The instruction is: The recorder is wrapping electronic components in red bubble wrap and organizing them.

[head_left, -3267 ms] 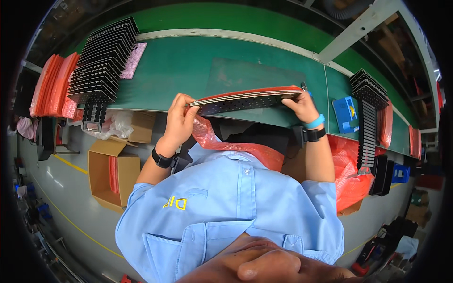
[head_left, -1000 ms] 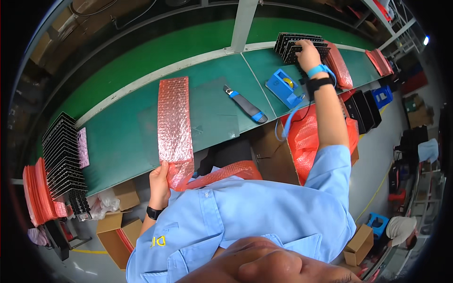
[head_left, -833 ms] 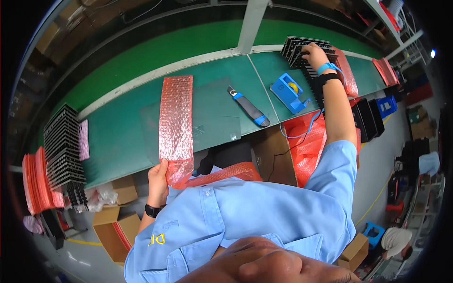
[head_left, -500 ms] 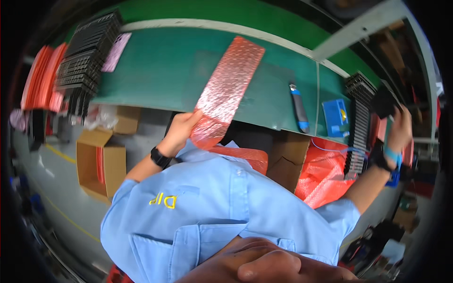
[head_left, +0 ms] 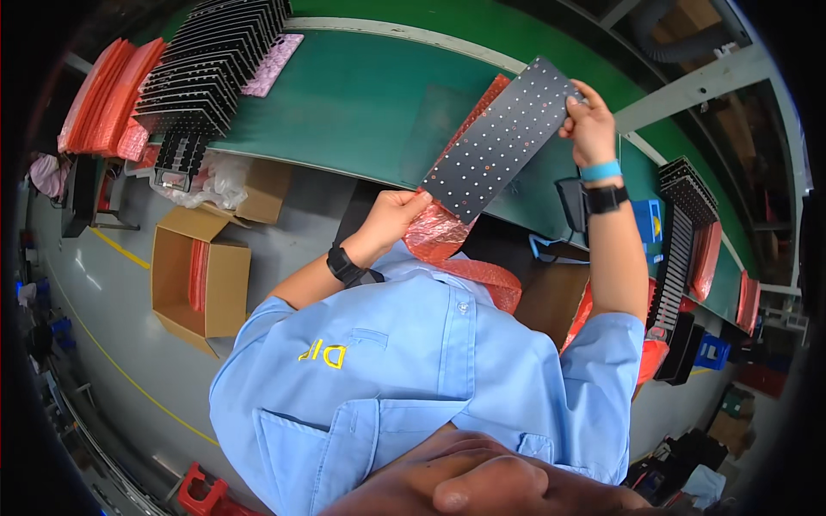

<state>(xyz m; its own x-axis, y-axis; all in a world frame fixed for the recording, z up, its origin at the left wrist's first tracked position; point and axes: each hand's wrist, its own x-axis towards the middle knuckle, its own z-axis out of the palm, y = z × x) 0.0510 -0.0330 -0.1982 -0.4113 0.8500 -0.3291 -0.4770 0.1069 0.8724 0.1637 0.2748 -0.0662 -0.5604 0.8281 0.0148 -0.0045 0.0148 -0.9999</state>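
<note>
A long black circuit board (head_left: 503,142) dotted with small white spots lies slantwise above the bench. My right hand (head_left: 592,127) pinches its far right end. Under the board runs a strip of red bubble wrap (head_left: 439,234), which shows along the board's left edge and below its near end. My left hand (head_left: 391,221) is closed on the wrap at the board's near left corner. Whether those fingers also touch the board, I cannot tell.
The green bench (head_left: 361,95) bears a rack of dark boards (head_left: 215,73) and red wrapped packs (head_left: 112,95) at left. A rack of boards (head_left: 684,219) and a blue holder (head_left: 647,228) are at right. An open carton (head_left: 202,279) stands on the floor.
My right hand has come from the rack at far right with the dark board, now laid over the bubble wrap. My left hand has kept the wrap and shifted slightly right.
</note>
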